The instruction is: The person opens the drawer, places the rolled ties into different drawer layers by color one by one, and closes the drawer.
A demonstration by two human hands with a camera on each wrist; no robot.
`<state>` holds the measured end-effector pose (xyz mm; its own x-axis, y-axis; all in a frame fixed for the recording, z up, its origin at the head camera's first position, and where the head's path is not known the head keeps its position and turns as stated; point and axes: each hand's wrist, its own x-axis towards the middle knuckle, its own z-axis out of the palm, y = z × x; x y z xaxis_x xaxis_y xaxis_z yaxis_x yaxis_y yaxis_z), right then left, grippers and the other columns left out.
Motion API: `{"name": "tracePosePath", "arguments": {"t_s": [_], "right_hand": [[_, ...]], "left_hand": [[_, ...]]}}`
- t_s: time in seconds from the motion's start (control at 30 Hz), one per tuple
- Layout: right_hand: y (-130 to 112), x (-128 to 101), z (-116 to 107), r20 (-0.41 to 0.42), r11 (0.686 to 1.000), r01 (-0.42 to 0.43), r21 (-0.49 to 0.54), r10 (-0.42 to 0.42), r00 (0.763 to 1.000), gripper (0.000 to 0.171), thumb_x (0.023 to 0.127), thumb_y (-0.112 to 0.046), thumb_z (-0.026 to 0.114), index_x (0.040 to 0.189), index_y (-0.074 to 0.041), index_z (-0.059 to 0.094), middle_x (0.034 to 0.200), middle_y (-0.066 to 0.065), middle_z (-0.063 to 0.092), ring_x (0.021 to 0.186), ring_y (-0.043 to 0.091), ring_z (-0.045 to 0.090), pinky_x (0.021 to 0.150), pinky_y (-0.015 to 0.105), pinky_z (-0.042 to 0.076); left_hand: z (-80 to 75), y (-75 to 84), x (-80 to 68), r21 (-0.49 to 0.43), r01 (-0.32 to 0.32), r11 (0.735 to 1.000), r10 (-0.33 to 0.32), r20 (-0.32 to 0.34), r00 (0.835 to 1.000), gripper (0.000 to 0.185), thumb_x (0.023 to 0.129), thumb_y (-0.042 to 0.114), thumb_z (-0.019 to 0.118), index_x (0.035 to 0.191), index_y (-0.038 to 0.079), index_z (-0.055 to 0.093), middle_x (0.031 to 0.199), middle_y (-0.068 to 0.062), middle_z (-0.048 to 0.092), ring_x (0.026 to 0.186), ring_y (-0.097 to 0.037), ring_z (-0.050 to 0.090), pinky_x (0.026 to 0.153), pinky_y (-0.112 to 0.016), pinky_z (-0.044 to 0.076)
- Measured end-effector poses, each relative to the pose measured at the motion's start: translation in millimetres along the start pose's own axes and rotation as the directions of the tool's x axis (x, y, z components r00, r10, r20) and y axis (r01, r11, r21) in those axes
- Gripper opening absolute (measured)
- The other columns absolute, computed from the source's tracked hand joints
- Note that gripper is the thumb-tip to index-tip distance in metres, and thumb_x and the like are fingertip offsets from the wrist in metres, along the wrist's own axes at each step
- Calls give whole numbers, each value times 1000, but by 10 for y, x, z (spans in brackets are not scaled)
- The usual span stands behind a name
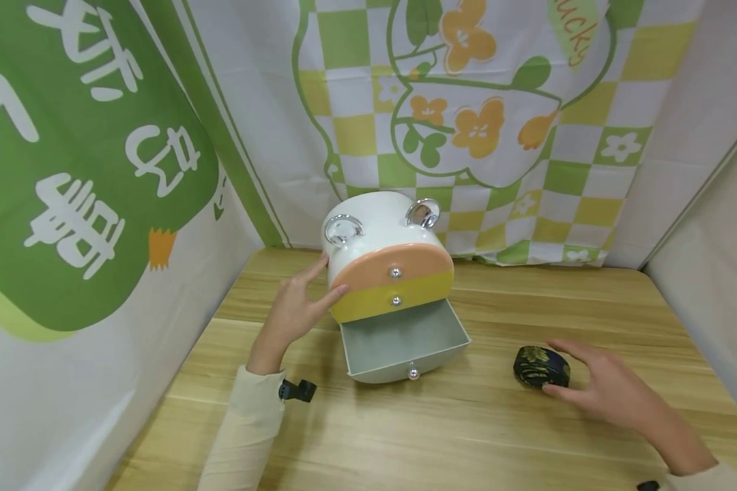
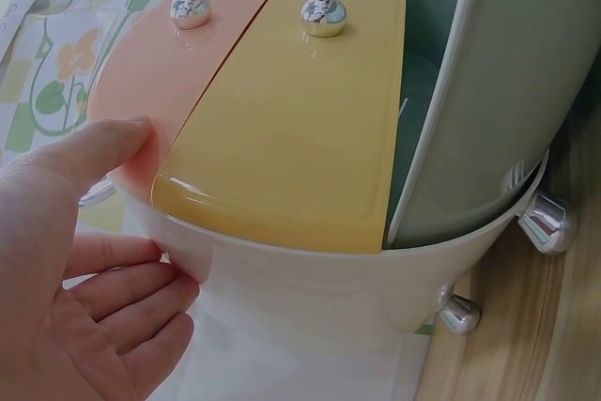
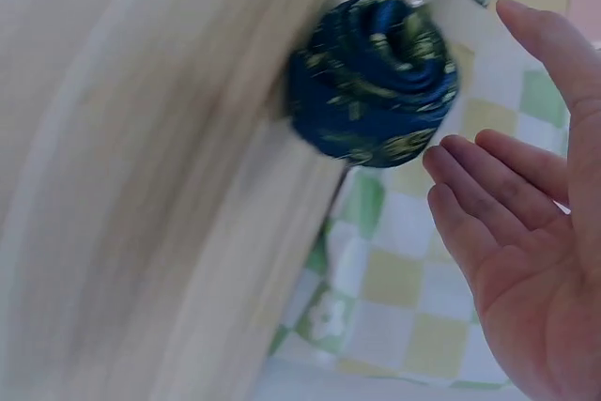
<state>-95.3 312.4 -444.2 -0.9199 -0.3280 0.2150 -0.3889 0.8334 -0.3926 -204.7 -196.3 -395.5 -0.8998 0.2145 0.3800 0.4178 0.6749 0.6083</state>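
A small white drawer cabinet (image 1: 374, 204) with silver ear-like rings stands toward the back of the table. Its orange drawer (image 1: 368, 268) and yellow drawer (image 1: 362, 304) are closed, while the grey-green bottom drawer (image 1: 381, 373) is pulled out, with nothing seen inside. My left hand (image 1: 291, 307) rests against the cabinet's left side; its thumb touches the orange front in the left wrist view. To the right lies a rolled dark-blue fabric strip with leafy yellow-green print (image 1: 542, 367), perhaps a necktie. My right hand (image 1: 617, 385) is beside the roll, thumb and fingers spread, palm apart from it.
The wooden table (image 1: 467, 436) carries the cabinet and the roll. A curtain (image 1: 516, 218) with checks and flowers hangs close behind the cabinet. A green and white cloth wall (image 1: 178, 293) borders the left side, and a pale one (image 1: 712, 239) the right.
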Motion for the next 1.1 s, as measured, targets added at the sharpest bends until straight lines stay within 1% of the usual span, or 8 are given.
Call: {"name": "tracePosePath", "arguments": {"t_s": [0.13,0.23,0.4,0.57,0.77,0.87,1.0,1.1], "right_hand": [[102,1,29,44,999,-33,12,33,999,80,86,-46,88,144,2,60,139,27,67,118,52,68,92,66,59],[169,16,63,77,999,-42,20,40,996,82,86,-48,86,145,3,59,139,29,66,116,51,70,91,63,60],[270,39,136,101,998,-49,35,45,994,80,86,-47,87,143,3,61,136,32,67,112,47,73,87,55,63],[297,53,165,103,995,-80,62,73,992,75,87,-42,88,139,6,62,131,34,68,109,47,74,85,51,65],[275,87,161,94,992,-99,72,93,991,70,85,-39,89,135,5,66,125,31,72,107,43,76,84,48,65],[257,102,159,87,992,-107,68,101,991,70,85,-40,89,133,4,68,124,29,73,105,41,77,83,47,65],[226,118,163,71,993,-116,33,113,991,70,84,-46,89,131,2,71,122,26,75,102,36,78,80,45,66],[202,135,158,65,993,-118,15,117,991,70,84,-49,88,130,2,72,120,26,77,101,36,78,78,47,66]], "left_hand": [[3,-16,-4,-1,0,1000,0,-2,1000,80,98,49,73,158,4,45,162,-14,47,151,-36,46,125,-57,40],[4,-18,-5,-3,2,1000,-2,1,1000,80,99,50,73,159,4,45,162,-13,47,152,-36,45,125,-57,40],[8,-11,-7,-11,6,1000,-5,3,1000,81,98,50,73,159,5,45,163,-12,47,152,-36,45,125,-57,40],[12,-11,-6,-18,2,1000,-2,0,1000,81,98,51,73,159,6,45,163,-12,47,151,-38,46,124,-57,41],[5,-11,-5,-13,2,1000,-2,-6,1000,81,98,51,72,159,5,45,162,-12,48,150,-38,47,124,-57,41],[-1,-8,-4,-11,3,1000,-3,-6,1000,81,98,53,72,159,7,45,162,-11,48,151,-36,47,124,-56,41],[0,-16,-7,-9,6,1000,-6,-5,1000,81,98,53,72,159,7,45,163,-11,47,151,-35,47,125,-56,41],[5,-24,-9,-6,4,1000,-4,-4,1000,81,98,53,72,159,6,45,162,-11,48,151,-35,47,125,-55,41]]}}
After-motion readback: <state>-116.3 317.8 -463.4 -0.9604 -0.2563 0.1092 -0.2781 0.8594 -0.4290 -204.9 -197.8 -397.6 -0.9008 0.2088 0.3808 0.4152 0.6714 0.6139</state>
